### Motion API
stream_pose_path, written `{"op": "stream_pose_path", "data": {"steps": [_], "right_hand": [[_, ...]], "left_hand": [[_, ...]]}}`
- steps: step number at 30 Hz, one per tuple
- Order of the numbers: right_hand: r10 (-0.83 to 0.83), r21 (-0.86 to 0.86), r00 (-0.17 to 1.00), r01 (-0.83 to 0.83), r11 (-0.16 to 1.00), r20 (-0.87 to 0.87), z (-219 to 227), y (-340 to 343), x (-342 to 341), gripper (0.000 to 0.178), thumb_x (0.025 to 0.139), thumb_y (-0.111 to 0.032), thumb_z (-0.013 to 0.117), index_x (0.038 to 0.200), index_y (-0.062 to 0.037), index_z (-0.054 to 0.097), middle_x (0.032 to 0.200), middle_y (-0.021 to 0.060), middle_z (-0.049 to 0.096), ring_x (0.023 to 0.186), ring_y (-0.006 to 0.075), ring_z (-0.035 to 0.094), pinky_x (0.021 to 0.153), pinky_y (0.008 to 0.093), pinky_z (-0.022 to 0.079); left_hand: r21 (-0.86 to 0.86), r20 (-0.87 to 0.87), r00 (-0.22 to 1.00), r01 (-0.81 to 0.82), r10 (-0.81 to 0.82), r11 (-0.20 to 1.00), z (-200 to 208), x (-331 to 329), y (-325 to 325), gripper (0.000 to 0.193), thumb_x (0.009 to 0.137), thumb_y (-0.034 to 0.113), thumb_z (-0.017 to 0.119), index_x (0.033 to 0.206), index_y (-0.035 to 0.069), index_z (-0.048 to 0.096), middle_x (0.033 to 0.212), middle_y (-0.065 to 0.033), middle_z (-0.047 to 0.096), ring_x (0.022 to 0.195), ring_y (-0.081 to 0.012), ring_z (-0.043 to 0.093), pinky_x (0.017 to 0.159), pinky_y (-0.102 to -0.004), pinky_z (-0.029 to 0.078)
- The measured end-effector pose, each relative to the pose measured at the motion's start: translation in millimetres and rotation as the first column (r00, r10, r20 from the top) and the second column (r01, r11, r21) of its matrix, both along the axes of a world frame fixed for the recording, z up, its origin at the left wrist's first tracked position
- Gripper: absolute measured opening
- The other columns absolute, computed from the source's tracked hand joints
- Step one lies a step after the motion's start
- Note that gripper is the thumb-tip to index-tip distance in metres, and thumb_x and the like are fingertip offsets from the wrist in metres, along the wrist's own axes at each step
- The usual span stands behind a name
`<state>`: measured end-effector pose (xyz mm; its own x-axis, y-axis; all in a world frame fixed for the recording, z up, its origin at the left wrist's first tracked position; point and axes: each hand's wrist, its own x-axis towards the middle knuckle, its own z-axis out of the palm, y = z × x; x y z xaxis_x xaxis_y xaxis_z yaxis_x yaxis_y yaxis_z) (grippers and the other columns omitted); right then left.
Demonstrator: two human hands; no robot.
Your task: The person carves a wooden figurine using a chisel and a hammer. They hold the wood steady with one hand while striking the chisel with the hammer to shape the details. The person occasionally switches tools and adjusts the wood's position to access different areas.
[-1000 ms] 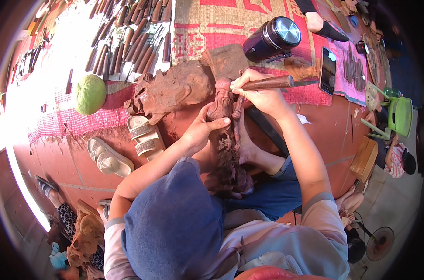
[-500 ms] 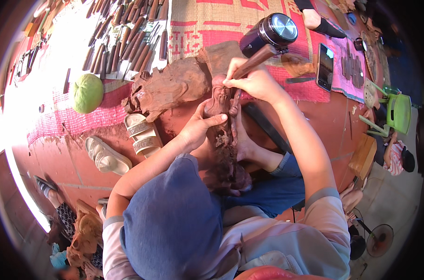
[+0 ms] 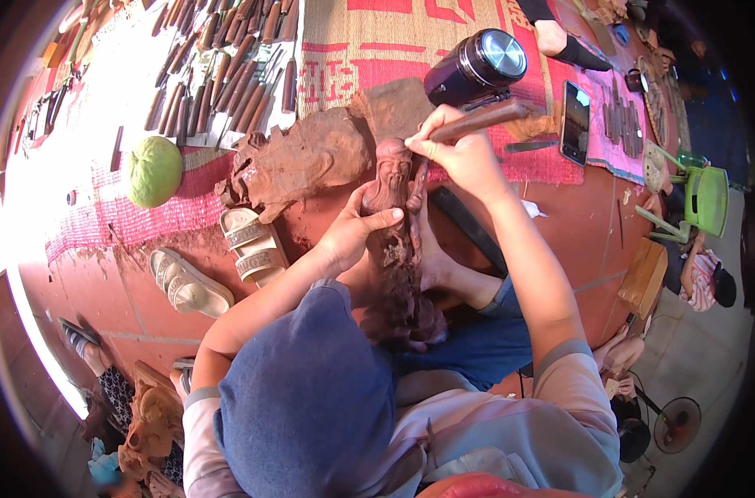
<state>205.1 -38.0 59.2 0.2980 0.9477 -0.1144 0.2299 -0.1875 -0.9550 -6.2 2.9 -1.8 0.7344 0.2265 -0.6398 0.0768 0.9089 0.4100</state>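
Observation:
A dark reddish-brown wooden figurine (image 3: 394, 178) of a bearded figure stands between my bare feet, its lower part rough and in shadow. My left hand (image 3: 356, 228) is closed round its side, the thumb lying across its front. My right hand (image 3: 456, 153) pinches a carving chisel (image 3: 485, 120) by its long wooden handle. The handle slants up to the right, and the working end meets or nearly meets the side of the figurine's head; my fingers hide the blade. My raised knee (image 3: 307, 390) in blue denim covers part of the lower view.
Several carving tools (image 3: 228, 83) lie at the far left, near a green round fruit (image 3: 153, 170). Rough wood (image 3: 311, 158) and sandals (image 3: 190, 282) lie left of the figurine. Beyond are a dark flask (image 3: 477, 66) and a phone (image 3: 575, 123). A green chair (image 3: 708, 202) stands right.
The chisel's handle has swung lower and to the right, turning flatter. My right hand has shifted slightly right with it. My left hand keeps its grip on the figurine.

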Motion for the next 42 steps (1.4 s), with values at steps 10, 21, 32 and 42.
{"op": "stream_pose_path", "data": {"steps": [10,21,32,42], "right_hand": [[-0.027,0.064,0.997,0.032,0.997,-0.071,-21.2,-7.4,-10.2,0.015,0.082,-0.007,0.074,0.080,-0.0048,0.060,0.075,-0.0030,0.057,0.073,0.0046,0.050,0.065,0.0236,0.043],[0.016,0.096,0.997,-0.010,0.995,-0.071,-19.8,-6.9,-5.3,0.014,0.082,-0.007,0.074,0.080,-0.0038,0.060,0.076,-0.0014,0.060,0.073,0.0056,0.053,0.066,0.0243,0.044],[0.107,0.006,0.992,-0.108,0.994,0.059,-12.4,-2.4,-3.9,0.011,0.084,-0.003,0.070,0.081,-0.0030,0.060,0.082,0.0012,0.062,0.079,0.0094,0.060,0.070,0.0248,0.048],[0.291,-0.155,0.915,-0.257,0.954,0.278,23.4,34.5,-20.1,0.007,0.076,0.000,0.066,0.076,-0.0010,0.059,0.071,0.0099,0.063,0.068,0.0207,0.064,0.065,0.0339,0.049]], "left_hand": [[0.013,-0.015,1.000,0.013,-0.013,1.000,0.6,-1.1,1.0,0.082,0.081,0.005,0.075,0.146,0.004,0.025,0.134,-0.0111,0.049,0.123,-0.0198,0.049,0.106,-0.0339,0.039],[0.012,-0.018,1.000,0.017,-0.017,1.000,6.7,0.0,2.2,0.083,0.079,0.005,0.077,0.145,0.003,0.026,0.134,-0.0104,0.049,0.125,-0.0200,0.047,0.108,-0.0338,0.037],[0.009,-0.015,1.000,0.005,-0.005,1.000,-1.1,-1.8,0.1,0.084,0.080,0.005,0.077,0.146,0.004,0.025,0.135,-0.0107,0.048,0.125,-0.0205,0.047,0.108,-0.0345,0.037],[-0.023,-0.004,1.000,-0.006,0.006,1.000,1.5,1.5,0.7,0.082,0.080,0.004,0.076,0.145,0.005,0.025,0.135,-0.0101,0.047,0.125,-0.0206,0.046,0.108,-0.0361,0.037]]}}
